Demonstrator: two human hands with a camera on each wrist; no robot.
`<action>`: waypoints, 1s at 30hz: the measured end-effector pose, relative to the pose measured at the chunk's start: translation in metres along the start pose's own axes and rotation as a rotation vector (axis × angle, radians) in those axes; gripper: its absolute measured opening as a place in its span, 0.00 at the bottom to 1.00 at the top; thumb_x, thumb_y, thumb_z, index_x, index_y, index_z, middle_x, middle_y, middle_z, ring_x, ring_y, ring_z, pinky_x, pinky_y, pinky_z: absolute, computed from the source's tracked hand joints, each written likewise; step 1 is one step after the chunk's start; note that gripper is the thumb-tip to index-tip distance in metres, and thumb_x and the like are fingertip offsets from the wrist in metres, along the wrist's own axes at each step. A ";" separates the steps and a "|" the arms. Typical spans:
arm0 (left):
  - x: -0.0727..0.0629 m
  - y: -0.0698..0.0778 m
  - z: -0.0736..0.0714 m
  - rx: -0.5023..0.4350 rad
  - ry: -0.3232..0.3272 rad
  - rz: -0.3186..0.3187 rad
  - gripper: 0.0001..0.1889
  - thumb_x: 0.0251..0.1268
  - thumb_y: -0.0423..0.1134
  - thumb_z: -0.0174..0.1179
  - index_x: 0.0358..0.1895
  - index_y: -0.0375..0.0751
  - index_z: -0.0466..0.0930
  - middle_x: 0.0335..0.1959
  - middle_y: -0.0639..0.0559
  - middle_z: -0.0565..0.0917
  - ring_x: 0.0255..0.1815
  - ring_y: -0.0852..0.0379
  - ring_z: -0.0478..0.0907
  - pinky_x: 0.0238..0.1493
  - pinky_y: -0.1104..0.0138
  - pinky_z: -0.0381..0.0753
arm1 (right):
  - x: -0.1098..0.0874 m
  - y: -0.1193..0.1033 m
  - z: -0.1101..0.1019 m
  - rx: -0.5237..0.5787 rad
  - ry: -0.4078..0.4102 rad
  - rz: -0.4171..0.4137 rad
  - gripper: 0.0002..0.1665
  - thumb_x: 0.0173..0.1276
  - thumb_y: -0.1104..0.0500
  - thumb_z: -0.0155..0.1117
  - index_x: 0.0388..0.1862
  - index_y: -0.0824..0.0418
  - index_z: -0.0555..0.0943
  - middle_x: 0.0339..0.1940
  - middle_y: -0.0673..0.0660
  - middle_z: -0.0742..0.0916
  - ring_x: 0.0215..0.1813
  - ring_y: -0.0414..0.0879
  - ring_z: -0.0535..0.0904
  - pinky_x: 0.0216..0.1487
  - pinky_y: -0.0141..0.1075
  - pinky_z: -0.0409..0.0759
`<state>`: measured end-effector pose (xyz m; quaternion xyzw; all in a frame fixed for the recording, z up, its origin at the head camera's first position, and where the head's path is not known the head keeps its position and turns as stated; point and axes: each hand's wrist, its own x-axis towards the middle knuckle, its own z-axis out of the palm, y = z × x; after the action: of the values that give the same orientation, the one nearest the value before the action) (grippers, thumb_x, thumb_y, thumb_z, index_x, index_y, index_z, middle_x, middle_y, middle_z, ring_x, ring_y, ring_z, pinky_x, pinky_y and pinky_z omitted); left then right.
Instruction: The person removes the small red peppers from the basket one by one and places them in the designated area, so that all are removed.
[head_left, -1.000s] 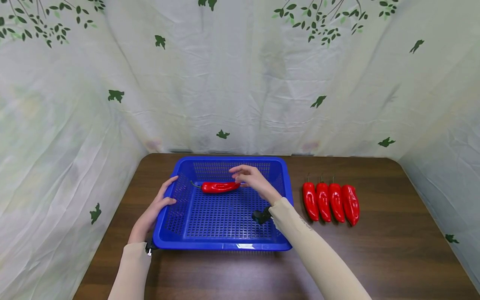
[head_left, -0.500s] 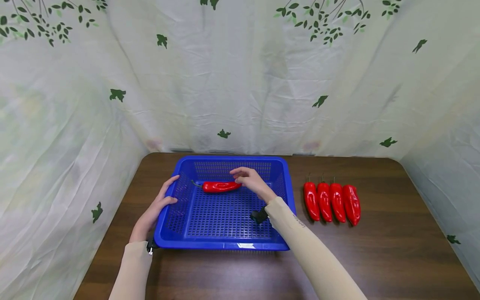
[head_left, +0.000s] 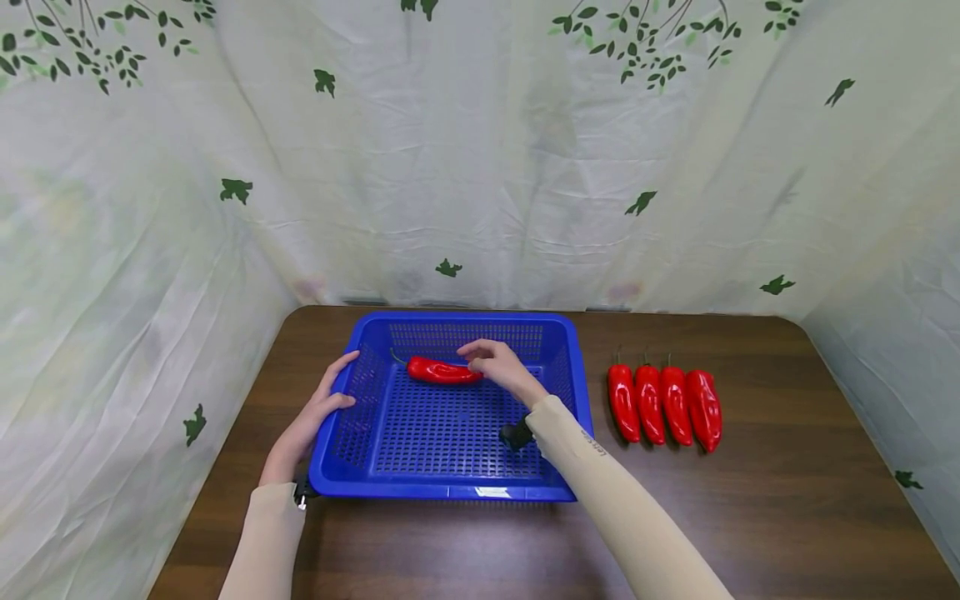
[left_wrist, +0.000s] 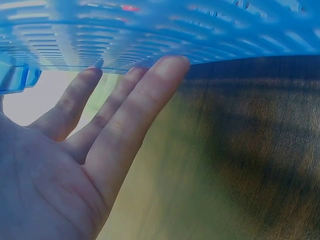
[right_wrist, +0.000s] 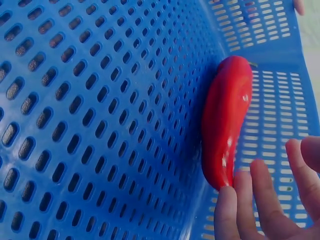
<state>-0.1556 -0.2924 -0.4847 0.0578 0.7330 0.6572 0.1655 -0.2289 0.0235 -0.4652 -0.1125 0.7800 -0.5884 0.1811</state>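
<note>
A single red pepper (head_left: 442, 371) with a green stem lies inside the blue basket (head_left: 450, 490), near its far side. My right hand (head_left: 498, 367) is over its tip end. In the right wrist view the fingers (right_wrist: 262, 195) are fairly straight and touch or nearly touch the pepper's tip (right_wrist: 226, 125), while the thumb stands apart. At the basket's left side is my left hand (head_left: 307, 421), with thumb and a finger on the rim. From the left wrist view, straight fingers (left_wrist: 135, 117) rest against the outer wall (left_wrist: 140, 42).
To the right of the basket several red peppers (head_left: 663, 406) lie side by side on the brown wooden table (head_left: 795, 467), stems pointing away. A pale leaf-printed cloth (head_left: 510, 183) hangs behind and at both sides. A dark wrist camera (head_left: 516, 435) sits under the right wrist.
The pepper in the basket has shifted slightly right and turned, its stem end now a little higher. My right hand has lowered slightly toward me. The left hand has stayed at the rim.
</note>
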 end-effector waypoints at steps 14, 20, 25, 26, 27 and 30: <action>0.000 0.000 0.001 -0.018 -0.005 0.022 0.36 0.69 0.33 0.42 0.76 0.61 0.41 0.73 0.39 0.40 0.65 0.31 0.51 0.48 0.49 0.70 | 0.003 0.002 0.011 -0.099 -0.055 0.049 0.23 0.60 0.69 0.57 0.56 0.64 0.79 0.56 0.60 0.81 0.58 0.53 0.74 0.56 0.44 0.71; 0.000 0.000 0.001 -0.022 -0.002 0.015 0.36 0.69 0.34 0.42 0.76 0.61 0.41 0.73 0.39 0.41 0.65 0.30 0.52 0.49 0.49 0.70 | 0.001 0.004 0.014 -0.066 -0.117 0.040 0.21 0.59 0.71 0.56 0.53 0.69 0.79 0.45 0.62 0.84 0.46 0.49 0.78 0.50 0.41 0.75; 0.000 0.000 0.000 -0.027 -0.002 0.013 0.36 0.69 0.34 0.42 0.76 0.62 0.41 0.73 0.39 0.41 0.64 0.30 0.53 0.48 0.49 0.70 | -0.003 0.003 0.017 -0.017 -0.214 0.074 0.19 0.63 0.70 0.54 0.54 0.70 0.77 0.43 0.62 0.85 0.43 0.52 0.83 0.48 0.47 0.76; 0.000 0.000 0.000 -0.026 -0.001 0.013 0.36 0.69 0.34 0.42 0.76 0.62 0.41 0.73 0.39 0.41 0.64 0.30 0.52 0.48 0.49 0.71 | -0.004 0.003 0.018 -0.022 -0.231 0.083 0.19 0.65 0.69 0.54 0.54 0.69 0.77 0.44 0.62 0.85 0.44 0.54 0.83 0.48 0.48 0.75; 0.000 0.000 0.000 -0.026 -0.001 0.013 0.36 0.69 0.34 0.42 0.76 0.62 0.41 0.73 0.39 0.41 0.64 0.30 0.52 0.48 0.49 0.71 | -0.005 0.002 0.019 -0.029 -0.245 0.094 0.18 0.66 0.67 0.54 0.55 0.68 0.78 0.44 0.61 0.85 0.45 0.55 0.83 0.48 0.49 0.74; 0.000 0.000 0.001 -0.026 -0.002 0.015 0.35 0.69 0.34 0.42 0.76 0.62 0.41 0.73 0.39 0.41 0.64 0.30 0.52 0.48 0.49 0.70 | -0.008 0.000 0.022 -0.037 -0.278 0.110 0.19 0.67 0.66 0.55 0.56 0.67 0.78 0.46 0.61 0.85 0.47 0.58 0.82 0.49 0.50 0.74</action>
<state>-0.1557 -0.2918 -0.4845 0.0619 0.7239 0.6677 0.1621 -0.2124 0.0070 -0.4691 -0.1533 0.7630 -0.5418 0.3174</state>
